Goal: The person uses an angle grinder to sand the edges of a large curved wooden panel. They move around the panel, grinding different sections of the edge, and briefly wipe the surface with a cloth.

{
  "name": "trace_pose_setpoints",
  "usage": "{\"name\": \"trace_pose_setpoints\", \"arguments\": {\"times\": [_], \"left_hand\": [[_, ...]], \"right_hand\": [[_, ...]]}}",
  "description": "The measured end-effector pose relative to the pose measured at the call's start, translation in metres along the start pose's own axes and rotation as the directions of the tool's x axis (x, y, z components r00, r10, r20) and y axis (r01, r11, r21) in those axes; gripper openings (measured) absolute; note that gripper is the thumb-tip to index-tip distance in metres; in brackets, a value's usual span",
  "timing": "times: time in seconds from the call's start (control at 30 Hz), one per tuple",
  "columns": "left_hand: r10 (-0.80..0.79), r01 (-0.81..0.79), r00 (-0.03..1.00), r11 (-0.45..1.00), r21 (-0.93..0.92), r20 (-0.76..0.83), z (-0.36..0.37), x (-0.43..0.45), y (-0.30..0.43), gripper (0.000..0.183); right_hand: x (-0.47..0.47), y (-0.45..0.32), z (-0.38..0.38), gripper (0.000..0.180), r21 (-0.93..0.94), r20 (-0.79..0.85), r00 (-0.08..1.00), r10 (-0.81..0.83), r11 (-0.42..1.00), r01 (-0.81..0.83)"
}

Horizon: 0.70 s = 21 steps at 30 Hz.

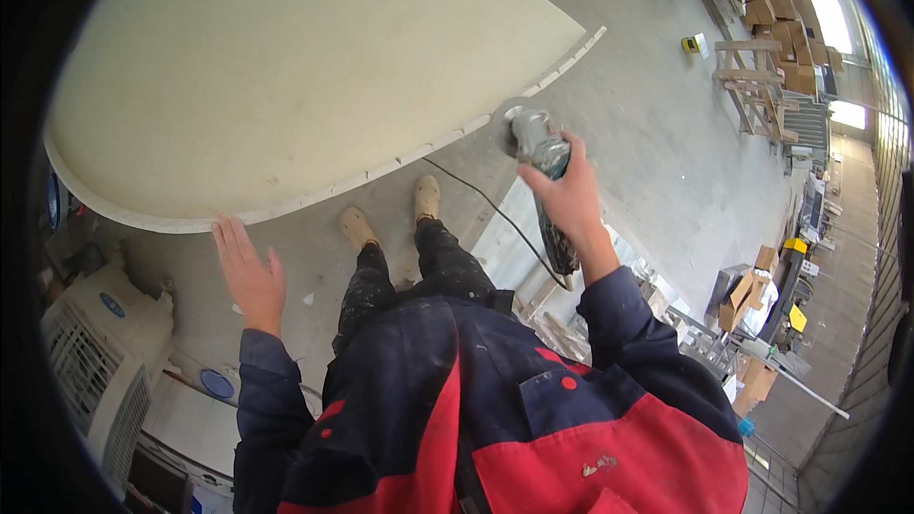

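My right hand [575,193] is closed around an angle grinder [540,146], its round disc lying near the notched rim of a large cream-coloured panel [285,71]. Whether the disc touches that rim cannot be told. A dark power cord [493,203] loops from the tool's rear end towards the panel. The rim is a pale strip [389,165] with several cuts across it, running along the panel's curved near side. My left hand [250,271] is flat, fingers together and thumb apart, with its fingertips at the rim on the left. It grips nothing.
An air cooler [107,343] stands at the lower left, near a blue round lid [216,383]. Wooden trestles [750,78] and cardboard boxes [792,36] stand at the upper right. A pale sheet [503,235] and wood scraps [553,321] lie on the floor beside my legs.
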State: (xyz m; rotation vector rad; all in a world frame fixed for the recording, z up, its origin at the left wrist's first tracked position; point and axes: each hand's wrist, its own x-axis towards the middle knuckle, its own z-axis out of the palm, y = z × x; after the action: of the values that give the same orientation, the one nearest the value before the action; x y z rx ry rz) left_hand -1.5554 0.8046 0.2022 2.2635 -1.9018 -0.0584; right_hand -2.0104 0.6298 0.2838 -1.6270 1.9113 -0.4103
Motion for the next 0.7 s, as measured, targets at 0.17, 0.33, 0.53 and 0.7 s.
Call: {"name": "trace_pose_setpoints", "arguments": {"times": [0.17, 0.33, 0.53, 0.7], "left_hand": [[-0.022, 0.022, 1.000, 1.000, -0.019, 0.022, -0.004, -0.001, 0.009, 0.087], [-0.020, 0.020, 0.999, 1.000, -0.023, 0.032, -0.009, 0.002, 0.014, 0.087], [-0.023, 0.023, 1.000, 0.999, -0.032, 0.019, -0.008, 0.002, 0.016, 0.087], [-0.034, 0.035, 0.999, 0.999, -0.029, 0.024, -0.006, 0.001, 0.017, 0.088]], "right_hand": [[-0.044, -0.068, 0.024, 0.084, -0.061, 0.404, 0.915, 0.001, 0.998, 0.026], [-0.051, -0.060, 0.047, 0.085, -0.004, 0.310, 0.937, -0.160, 0.985, 0.170], [-0.022, -0.040, 0.014, 0.084, -0.123, 0.234, 0.972, 0.019, 0.992, 0.010], [-0.005, -0.019, 0.004, 0.086, -0.036, 0.089, 0.995, 0.051, 0.998, -0.048]]}}
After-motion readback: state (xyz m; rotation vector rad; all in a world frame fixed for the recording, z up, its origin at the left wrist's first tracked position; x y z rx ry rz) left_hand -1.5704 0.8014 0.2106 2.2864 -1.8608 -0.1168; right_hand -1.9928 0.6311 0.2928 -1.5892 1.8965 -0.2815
